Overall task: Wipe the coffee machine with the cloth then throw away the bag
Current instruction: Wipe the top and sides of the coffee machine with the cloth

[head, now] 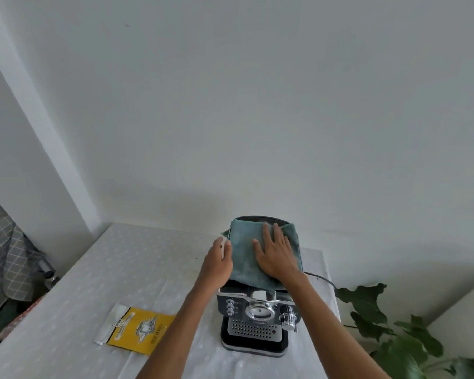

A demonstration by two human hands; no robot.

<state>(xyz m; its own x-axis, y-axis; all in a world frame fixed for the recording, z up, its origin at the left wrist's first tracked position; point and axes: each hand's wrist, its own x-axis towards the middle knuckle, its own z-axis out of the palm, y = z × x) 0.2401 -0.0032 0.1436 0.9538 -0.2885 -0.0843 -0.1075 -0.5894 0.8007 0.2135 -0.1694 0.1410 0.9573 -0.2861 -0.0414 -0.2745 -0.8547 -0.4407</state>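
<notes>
The right hand [274, 255] lay flat on the teal cloth [241, 247] spread over the coffee machine [255, 318]; the left hand [218, 262] touched its left side. A yellow bag [140, 329] lay nearby on the table [121, 255].

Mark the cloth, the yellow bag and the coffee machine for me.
cloth [243, 265], head view, bare teal patch left of centre.
yellow bag [140, 330], head view, middle of printed face.
coffee machine [253, 330], head view, perforated drip grille.

Fuzzy cloth [246, 250]; glossy chrome machine [257, 318]
</notes>
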